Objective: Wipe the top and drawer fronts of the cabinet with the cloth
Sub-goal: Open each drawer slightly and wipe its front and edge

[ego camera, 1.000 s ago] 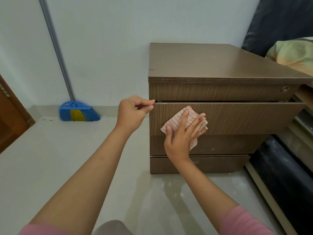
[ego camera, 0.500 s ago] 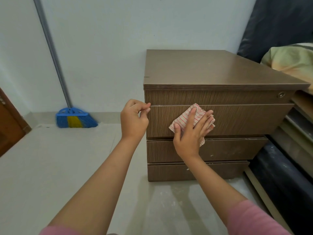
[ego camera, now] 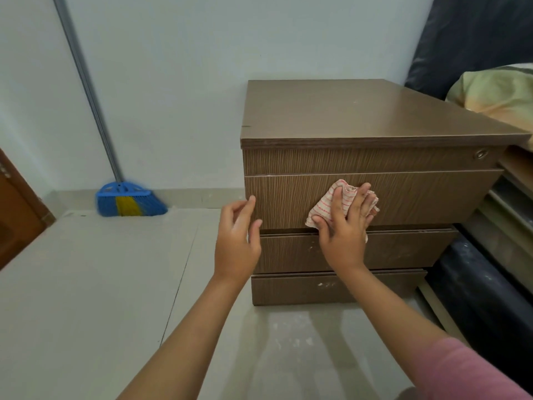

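Right hand was flat, fingers spread, pinning the cloth against the second drawer front of the cabinet, roughly mid-width and toward that front's lower edge. Palm pressure, not a pinch: the cloth sat bunched under the fingers, with a loose corner sticking out left of the thumb and a fold above the fingertips.

Left hand was empty, loosely open, fingers slightly curled, hovering at the left edge of the same drawer front. Couldn't tell whether the fingertips touched the wood or sat just off it.

Handling read: the cloth was thin, soft and light, white with red stripes, no stiffness. It would likely crumple and ride up under a sideways stroke, so a broad flat palm over the middle of the wad looked like the right hold; a pinch at the loose corner would just drag it. The laminate front looked smooth, so it should slide easily.

Progress estimate: second front in hand. The third drawer front and the bottom front showed pale specks, probably not wiped yet. Top edge-to-edge looked fairly clean; the narrow top drawer front had a lock at its right end.

A blue broom leaned in the wall corner, well clear.
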Available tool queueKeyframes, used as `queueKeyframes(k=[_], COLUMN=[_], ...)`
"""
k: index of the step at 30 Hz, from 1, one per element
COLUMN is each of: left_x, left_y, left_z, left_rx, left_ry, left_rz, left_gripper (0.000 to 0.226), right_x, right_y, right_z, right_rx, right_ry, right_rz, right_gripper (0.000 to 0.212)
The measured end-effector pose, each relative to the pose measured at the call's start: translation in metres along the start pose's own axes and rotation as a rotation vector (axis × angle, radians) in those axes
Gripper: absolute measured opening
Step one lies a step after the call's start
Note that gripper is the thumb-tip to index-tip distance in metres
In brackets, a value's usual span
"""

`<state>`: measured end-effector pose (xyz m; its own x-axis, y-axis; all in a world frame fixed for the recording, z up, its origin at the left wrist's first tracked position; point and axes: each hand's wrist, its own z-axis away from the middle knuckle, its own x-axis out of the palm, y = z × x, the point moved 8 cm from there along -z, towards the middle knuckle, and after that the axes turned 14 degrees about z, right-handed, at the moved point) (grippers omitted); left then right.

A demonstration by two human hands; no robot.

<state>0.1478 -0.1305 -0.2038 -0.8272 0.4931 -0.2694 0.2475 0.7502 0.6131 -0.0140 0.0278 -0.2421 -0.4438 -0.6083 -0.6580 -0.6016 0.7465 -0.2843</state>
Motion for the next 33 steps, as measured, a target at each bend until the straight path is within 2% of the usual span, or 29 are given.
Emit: queueKeyframes(k=[6,16,20,27,30,33], left_x=[0.015,0.029,0.028,0.019,0.013,0.009], left_y=[-0.036,-0.066,-0.069,-0.061,-0.054,-0.049], left_z=[0.031,0.039,0.033,0.038,0.042,0.046], left_rx=[-0.145,-0.261,-0.254,-0.243,-0.208,-0.197], left_ry=[-0.061,-0.088,-0.113,-0.132,-0.139,-0.147], left_rz=[-0.091,-0.206,-0.213,-0.190,-0.168,-0.149], left_gripper=[0.019,0.021,0.015,0.013,0.011,0.011], right_x=[-0.009,-0.016,-0.017,0.014,0.034,0.040], right_y=[0.007,0.009,0.005,-0.021,-0.041,-0.058], right_z=[0.003,0.006,0.017,0.089,0.103,0.105], right_rx=[-0.044,-0.042,0.036,0.323,0.355,0.389], right_ry=[0.087,0.061,0.034,-0.063,-0.138,-0.146], right_rz=[-0.120,-0.162,-0.234,-0.470,-0.469,-0.417], right_gripper=[0.064,0.065,0.056,0.058,0.059,0.057])
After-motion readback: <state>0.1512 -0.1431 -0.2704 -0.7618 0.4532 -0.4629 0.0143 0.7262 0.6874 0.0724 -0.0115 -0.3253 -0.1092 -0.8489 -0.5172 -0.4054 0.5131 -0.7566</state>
